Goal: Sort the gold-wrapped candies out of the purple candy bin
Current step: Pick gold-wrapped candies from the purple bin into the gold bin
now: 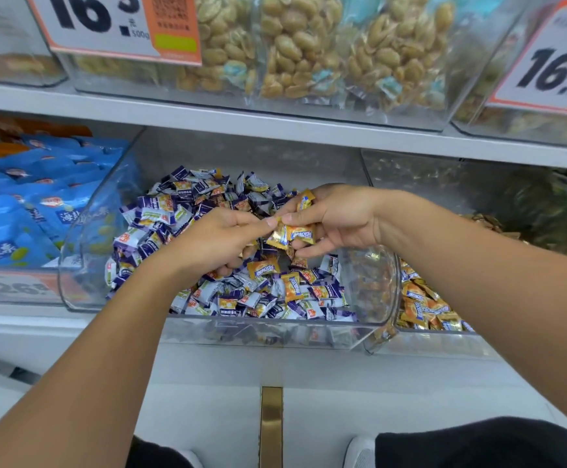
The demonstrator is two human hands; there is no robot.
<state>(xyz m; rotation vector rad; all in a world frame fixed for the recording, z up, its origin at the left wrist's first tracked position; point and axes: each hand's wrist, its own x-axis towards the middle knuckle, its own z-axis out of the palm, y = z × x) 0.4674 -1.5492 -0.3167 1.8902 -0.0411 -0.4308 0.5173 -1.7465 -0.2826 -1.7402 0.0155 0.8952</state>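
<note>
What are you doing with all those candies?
A person is picking the gold-wrapped candies out of a clear bin full of purple candies. The right hand holds a few gold candies, and the left hand pinches the end of one of them. More gold ones still lie among the purple pile. The next bin on the right holds a heap of gold candies.
</note>
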